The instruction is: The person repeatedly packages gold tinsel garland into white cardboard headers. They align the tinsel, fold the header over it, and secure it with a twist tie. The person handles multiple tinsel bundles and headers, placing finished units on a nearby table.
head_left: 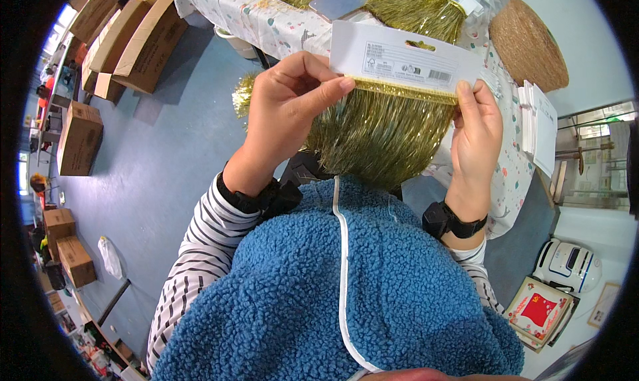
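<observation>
Between my hands hangs a gold tinsel fringe on a white header card with a hang hole. My left hand pinches the fringe's top band at its left end, thumb on the near side. At the right end, my right hand grips the band and card corner between thumb and fingers. The shiny strands fall toward my lap. More gold tinsel fringes lie on the table beyond, beside a phone.
The table has a white patterned cloth. A large brown roll of cord and white cards sit at its right. Cardboard boxes stand on the floor at the left. A white appliance is at lower right.
</observation>
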### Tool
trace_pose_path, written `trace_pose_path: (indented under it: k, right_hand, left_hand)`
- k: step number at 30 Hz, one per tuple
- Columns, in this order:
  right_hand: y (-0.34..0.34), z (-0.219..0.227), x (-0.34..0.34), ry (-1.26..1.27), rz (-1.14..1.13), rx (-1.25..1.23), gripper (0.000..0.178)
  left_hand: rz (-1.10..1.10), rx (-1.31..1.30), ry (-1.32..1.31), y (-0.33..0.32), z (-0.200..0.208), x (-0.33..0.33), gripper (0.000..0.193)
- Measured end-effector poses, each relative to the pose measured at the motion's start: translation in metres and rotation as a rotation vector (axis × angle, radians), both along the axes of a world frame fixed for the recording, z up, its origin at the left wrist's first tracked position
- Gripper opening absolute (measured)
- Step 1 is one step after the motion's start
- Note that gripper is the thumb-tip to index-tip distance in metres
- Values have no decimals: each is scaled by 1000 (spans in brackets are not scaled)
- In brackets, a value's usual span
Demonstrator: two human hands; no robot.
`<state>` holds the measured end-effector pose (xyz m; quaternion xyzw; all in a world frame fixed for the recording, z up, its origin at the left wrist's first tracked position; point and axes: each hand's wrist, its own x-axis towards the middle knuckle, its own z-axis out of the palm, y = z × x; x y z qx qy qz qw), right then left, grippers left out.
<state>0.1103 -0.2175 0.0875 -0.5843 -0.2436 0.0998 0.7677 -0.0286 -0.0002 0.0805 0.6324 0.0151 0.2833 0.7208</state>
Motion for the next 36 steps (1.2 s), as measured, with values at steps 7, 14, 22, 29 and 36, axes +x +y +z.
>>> trace_pose_path:
  k: [7,14,22,29,36]
  right_hand:
    - [27,-1,-5,-461,-381,-119,17]
    - [54,-3,-39,-267,16,-63,26]
    - [49,3,-49,-385,-88,-244,14]
    - [44,1,-46,-543,-300,-420,14]
    - [21,0,-18,-642,-506,-381,13]
  left_hand:
    - [288,115,-60,4,3,18,14]
    - [273,142,-205,-27,-3,28,20]
    - [375,417,-145,-45,-11,31,27]
    - [300,476,-79,-40,-12,33,30]
    - [159,431,161,5,-6,5,26]
